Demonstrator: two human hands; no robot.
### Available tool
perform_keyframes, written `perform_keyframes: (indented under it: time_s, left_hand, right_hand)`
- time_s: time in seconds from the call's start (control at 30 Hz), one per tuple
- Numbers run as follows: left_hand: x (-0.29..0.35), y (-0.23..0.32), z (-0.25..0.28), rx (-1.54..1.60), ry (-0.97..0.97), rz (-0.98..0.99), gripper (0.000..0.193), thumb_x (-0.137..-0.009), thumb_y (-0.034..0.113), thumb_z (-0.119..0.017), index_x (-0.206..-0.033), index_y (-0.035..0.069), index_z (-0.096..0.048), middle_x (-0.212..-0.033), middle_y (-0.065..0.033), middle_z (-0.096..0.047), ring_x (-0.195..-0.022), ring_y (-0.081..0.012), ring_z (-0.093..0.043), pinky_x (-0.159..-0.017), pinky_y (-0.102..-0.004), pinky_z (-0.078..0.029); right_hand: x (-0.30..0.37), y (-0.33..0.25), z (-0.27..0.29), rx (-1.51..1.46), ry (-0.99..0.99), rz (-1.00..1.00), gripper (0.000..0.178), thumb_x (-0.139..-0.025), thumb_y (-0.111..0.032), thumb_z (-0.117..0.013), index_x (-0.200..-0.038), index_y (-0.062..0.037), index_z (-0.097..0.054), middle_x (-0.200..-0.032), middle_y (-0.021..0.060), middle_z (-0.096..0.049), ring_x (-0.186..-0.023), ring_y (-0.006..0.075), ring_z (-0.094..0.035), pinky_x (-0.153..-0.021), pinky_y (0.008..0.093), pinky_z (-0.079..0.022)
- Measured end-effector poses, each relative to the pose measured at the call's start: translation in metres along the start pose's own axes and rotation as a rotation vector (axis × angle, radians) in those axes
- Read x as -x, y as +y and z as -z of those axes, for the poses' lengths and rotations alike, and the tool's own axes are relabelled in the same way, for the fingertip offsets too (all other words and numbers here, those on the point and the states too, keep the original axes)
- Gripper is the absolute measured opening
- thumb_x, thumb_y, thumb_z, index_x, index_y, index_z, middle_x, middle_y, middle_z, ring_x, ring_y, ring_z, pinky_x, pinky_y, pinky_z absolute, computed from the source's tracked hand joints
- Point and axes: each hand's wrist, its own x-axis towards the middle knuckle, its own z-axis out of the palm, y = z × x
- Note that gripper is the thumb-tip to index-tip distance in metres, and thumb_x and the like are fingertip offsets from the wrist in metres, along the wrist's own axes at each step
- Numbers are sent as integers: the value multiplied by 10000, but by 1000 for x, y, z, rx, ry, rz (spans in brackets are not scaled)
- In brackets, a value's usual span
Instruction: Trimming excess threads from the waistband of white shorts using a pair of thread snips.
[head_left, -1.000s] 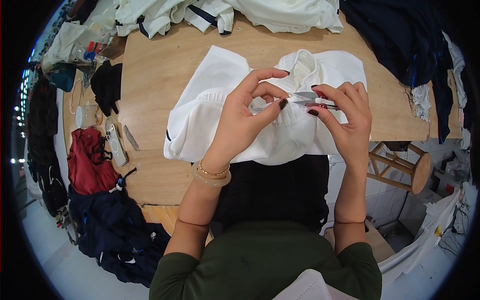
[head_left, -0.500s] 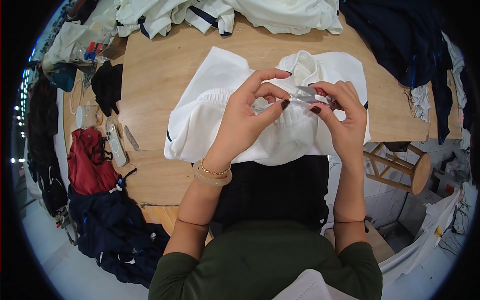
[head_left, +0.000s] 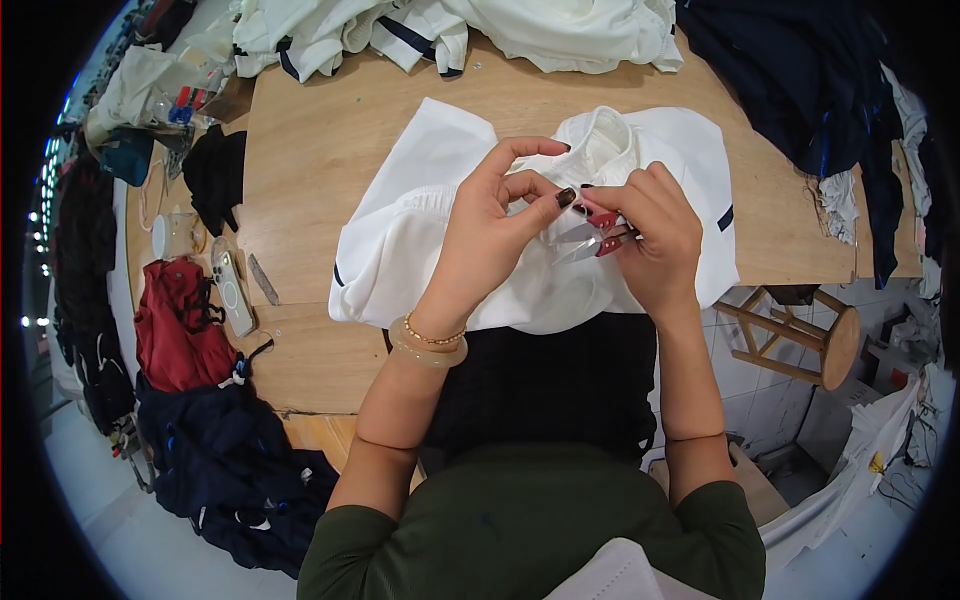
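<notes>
A white garment (head_left: 395, 245) with a gathered elastic waistband lies across the table's front edge, partly over my lap. Above it my left hand (head_left: 490, 235) has thumb and fingers pinched together; what is between them is too small to make out. My right hand (head_left: 657, 235) holds thread snips (head_left: 600, 240) with red grips, their blades pointing left over the cloth. The right thumb and forefinger meet close beside the left fingertips. Part of the waistband is hidden behind both hands.
More white garments (head_left: 560, 35) with navy trim are heaped at the far edge. Navy cloth (head_left: 790, 80) hangs at the right. At the left lie a phone (head_left: 233, 295), a red cloth bag (head_left: 180, 330) and a black cloth (head_left: 213, 170). A wooden stool (head_left: 840, 345) stands right.
My right hand has shifted left and turned; the snips have swung down below the fingers, and the right fingertips have come up to the left ones. My left hand has hardly moved.
</notes>
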Motion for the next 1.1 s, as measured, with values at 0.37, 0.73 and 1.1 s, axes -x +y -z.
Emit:
perform_keyframes:
  time_s: [0.37,0.73,1.1]
  left_hand:
    - [-3,-7,-1,-147,-4,-37,173,-880,26,-593,-1053,9,-600,-867,2,-621,-787,-41,-513,-701,-190,-403]
    - [-6,-11,-3,-190,38,-142,154,-880,8,-523,-997,-17,-620,-937,-6,-619,-875,-77,-524,-801,-224,-430]
    - [-9,-15,1,-107,13,-63,207,-910,15,-521,-1116,21,-505,-985,-69,-631,-939,-87,-549,-808,-215,-417]
  right_hand:
    - [-16,6,17,-805,-12,-656,147,-920,-111,-579,-939,31,-609,-843,12,-602,-820,84,-524,-793,224,-413]
    - [-43,102,34,-387,201,-643,251,-926,-201,-574,-1022,17,-654,-751,-26,-584,-694,73,-495,-655,199,-371]
    - [-23,19,23,-396,-201,-376,398,-683,103,-604,-1036,-59,-692,-770,28,-549,-697,111,-520,-624,244,-420]
